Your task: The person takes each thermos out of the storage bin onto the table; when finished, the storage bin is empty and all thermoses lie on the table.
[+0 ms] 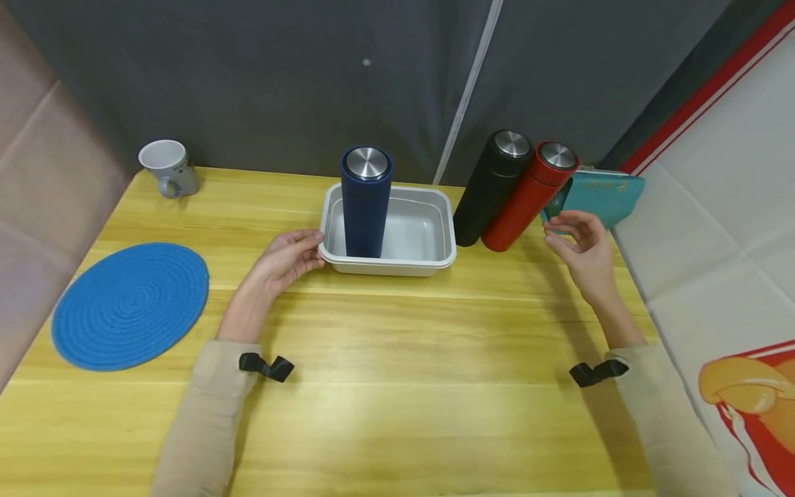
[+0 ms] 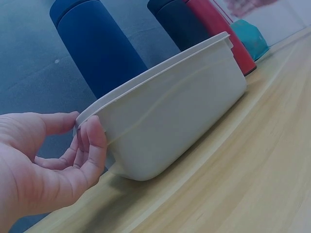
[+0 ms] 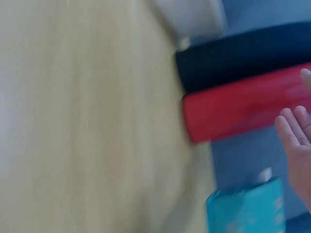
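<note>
A light grey-white rectangular plastic tub sits toward the back of the table. My left hand pinches its left rim, thumb on top and fingers beneath, as the left wrist view shows. Inside the tub, at its left end, stands a dark blue thermos with a steel-topped lid. Right of the tub a black thermos and a red thermos stand side by side. Near the red one my right hand hovers with fingers loosely bent and nothing in it. Its fingers appear apart from the red thermos.
A teal soft packet lies at the back right, behind the right hand. On the left are a round blue woven mat and a grey mug. A dark grey panel borders the table's back, with walls at both sides.
</note>
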